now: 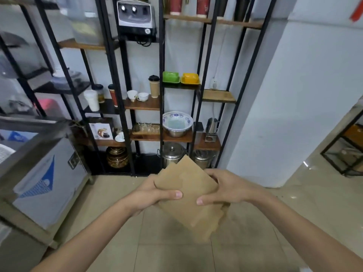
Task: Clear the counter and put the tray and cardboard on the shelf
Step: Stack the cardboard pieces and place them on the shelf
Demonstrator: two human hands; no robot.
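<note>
Both hands clasp the flat brown cardboard (191, 195) in mid-air over the tiled floor (176, 252): left hand (155, 195) on its left edge, right hand (225, 188) on its right. The shelf (145, 104) stands ahead.

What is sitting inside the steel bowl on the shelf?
A white bowl with a blue flower rim is nested in the steel bowl. It looks empty; anything beneath it is covered.

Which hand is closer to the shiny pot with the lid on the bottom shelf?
Left. The left hand sits just below the lidded pot; the right hand holds the cardboard further to the pot's right.
</note>
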